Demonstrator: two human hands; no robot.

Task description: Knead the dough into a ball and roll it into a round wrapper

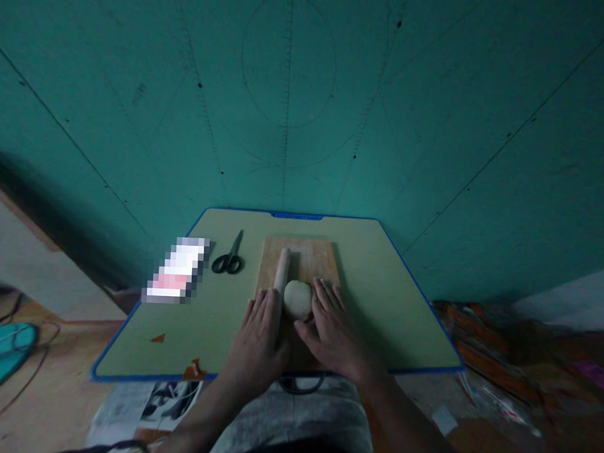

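Resting on a pale wooden board [311, 251], both bare hands work close together at the near part of a low table [393, 297]; the left hand [260, 333] lies palm down over the near part of a light-coloured rod [283, 269], fingers straight and close together rather than curled into a fist; the rod's near end is hidden beneath it. The right hand [331, 326] is open, palm down, thumb apart from the fingers; its fingertips touch the right side of a pale, dough-like ball [297, 300]; the ball sits on the board between the hands, just beside the rod; whether ball and rod touch, I cannot tell. The rod points away from the person, its far end short of the board's far edge.

Surroundings: black-handled scissors [229, 259] lie on the table left of the board, blades slightly parted or shut, unclear, tip pointing away; farther left, a pixelated rectangular object [177, 271], white and pink, details obscured; a small brown patch [157, 338] marks the table's near left area. The tabletop is pale green with a blue rim; beyond it stands a green wall [309, 167] with ruled lines and circles; a printed sheet [169, 404] lies below the near edge.
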